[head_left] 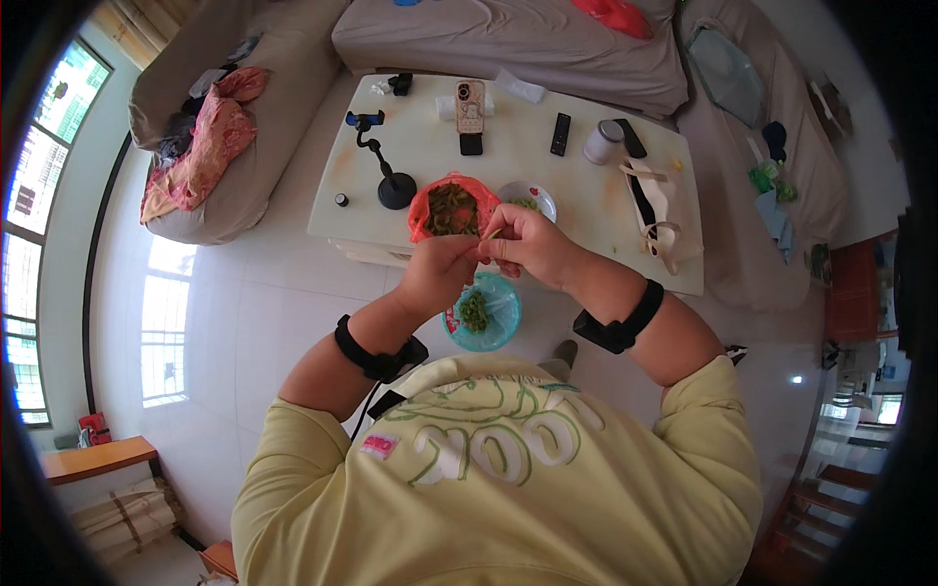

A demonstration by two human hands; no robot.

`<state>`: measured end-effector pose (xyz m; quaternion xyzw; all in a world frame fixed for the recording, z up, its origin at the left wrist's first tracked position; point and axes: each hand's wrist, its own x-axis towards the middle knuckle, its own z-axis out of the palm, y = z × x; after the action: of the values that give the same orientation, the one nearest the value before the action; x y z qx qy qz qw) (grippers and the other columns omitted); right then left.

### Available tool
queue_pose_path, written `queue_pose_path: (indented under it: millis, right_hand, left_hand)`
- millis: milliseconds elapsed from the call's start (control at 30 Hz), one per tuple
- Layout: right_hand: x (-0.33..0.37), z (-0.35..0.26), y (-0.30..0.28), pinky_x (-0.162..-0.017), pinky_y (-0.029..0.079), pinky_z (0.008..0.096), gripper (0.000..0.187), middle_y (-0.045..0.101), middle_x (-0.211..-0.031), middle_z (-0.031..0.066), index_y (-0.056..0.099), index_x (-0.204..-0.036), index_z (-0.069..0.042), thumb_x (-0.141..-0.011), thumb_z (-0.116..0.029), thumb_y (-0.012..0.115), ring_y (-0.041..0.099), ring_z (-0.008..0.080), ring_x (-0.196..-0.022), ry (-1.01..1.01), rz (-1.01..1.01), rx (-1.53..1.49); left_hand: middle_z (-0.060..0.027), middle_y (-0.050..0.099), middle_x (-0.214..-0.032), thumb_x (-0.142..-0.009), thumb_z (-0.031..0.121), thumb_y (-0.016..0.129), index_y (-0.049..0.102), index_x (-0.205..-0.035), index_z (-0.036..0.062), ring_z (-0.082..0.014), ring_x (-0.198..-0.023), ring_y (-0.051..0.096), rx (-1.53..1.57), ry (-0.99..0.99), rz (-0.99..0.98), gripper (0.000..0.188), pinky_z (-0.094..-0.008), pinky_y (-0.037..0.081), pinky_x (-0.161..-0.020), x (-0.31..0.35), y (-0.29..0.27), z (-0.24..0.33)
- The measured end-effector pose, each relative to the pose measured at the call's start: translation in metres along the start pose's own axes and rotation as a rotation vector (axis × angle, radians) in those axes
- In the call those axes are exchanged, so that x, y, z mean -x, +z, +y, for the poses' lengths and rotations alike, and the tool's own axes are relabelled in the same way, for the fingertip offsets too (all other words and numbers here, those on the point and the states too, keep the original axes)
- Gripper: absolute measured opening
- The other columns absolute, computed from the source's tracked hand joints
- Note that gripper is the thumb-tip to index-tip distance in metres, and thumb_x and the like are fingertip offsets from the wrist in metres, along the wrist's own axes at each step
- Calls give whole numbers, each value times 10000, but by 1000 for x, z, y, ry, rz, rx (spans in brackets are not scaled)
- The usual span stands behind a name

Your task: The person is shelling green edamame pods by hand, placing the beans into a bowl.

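My left hand (442, 268) and my right hand (532, 246) meet over the near edge of the table, fingertips pinched together. Between them shows a slim green piece (493, 234), too small to name surely; it looks like part of a pod. Just beyond my left hand, a red plastic bag (418, 207) lies opened out, full of brownish-green pods (451, 209). Partly hidden behind my right hand stands a white bowl (545, 199) with pale green bits inside. Below my hands, a teal bin (505, 337) lined with plastic holds green scraps (474, 311).
On the pale table (337, 210) are a black phone stand (396, 188), a phone (470, 107), a remote (560, 134), a lidded jar (603, 143) and a cream bag (657, 215). Covered sofas (508, 49) border it. Glossy tiles (234, 313) cover the floor.
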<state>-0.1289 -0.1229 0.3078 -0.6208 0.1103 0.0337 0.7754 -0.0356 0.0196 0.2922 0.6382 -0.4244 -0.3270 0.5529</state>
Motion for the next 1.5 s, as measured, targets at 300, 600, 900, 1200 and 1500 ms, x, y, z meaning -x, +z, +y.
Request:
queue_pose_path:
  millis: [300,600,900,1200,1500]
  right_hand:
    - [-1,-9,6,-408,348,203,118,515,-598,46,449,-783,-29,-783,-89,550,444,85,-450,43,31,-61]
    - [-1,-4,4,-434,371,206,121,509,-611,31,467,-841,-27,-787,-100,546,466,95,-484,47,-1,-115]
    - [3,-6,7,-479,392,214,101,519,-689,45,467,-869,-21,-774,-37,496,482,103,-537,45,5,-133]
    - [2,6,18,-500,420,225,154,524,-719,67,447,-845,-16,-713,21,516,495,90,-548,-240,248,-7]
    - [3,6,17,-566,448,218,102,546,-699,38,526,-848,10,-761,-43,536,530,83,-638,-172,264,152]
  left_hand:
    - [-18,504,-587,-794,16,425,556,-776,-27,-82,-509,466,-93,97,95,138,-214,392,-464,-1,1,1]
    - [-46,519,-634,-843,141,437,551,-762,-23,-116,-547,466,355,-168,-56,215,-239,388,-504,-3,-7,-1]
    - [-54,527,-682,-848,124,430,547,-793,-26,-125,-590,482,762,-267,-96,197,-233,399,-539,0,-8,-11]
    - [-9,484,-624,-864,141,395,509,-742,3,-77,-551,432,184,-60,49,217,-214,351,-504,3,5,9]
    - [-14,488,-652,-858,105,383,482,-741,7,-71,-568,437,69,57,72,182,-209,373,-509,5,5,1]
